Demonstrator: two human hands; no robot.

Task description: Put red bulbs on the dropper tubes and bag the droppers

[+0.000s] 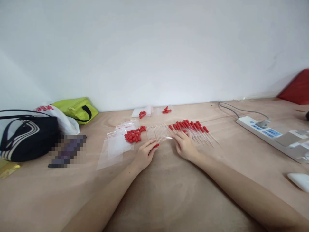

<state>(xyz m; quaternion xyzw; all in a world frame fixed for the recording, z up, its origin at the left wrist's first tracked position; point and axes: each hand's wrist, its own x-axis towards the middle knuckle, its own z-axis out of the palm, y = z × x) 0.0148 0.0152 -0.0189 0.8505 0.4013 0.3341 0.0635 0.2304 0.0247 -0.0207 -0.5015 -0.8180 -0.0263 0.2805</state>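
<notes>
My left hand [146,153] is closed on a red rubber bulb [156,145], whose end pokes out past the thumb and fingertips. My right hand [185,145] lies low over the table with its fingers stretched out and apart. Its fingertips are by the near ends of several clear thin tubes [156,133] laid side by side. To its right is a row of droppers [190,129], clear tubes with red bulbs on their far ends. Just left of the bare tubes sits a pile of loose red bulbs [133,134].
Clear zip bags [116,146] lie left of the pile. Farther back are two small groups of red bulbs [142,114]. A black bag [29,138] and a lime-green bag [74,109] stand at left. A white power strip [267,133] with a grey cable is at right.
</notes>
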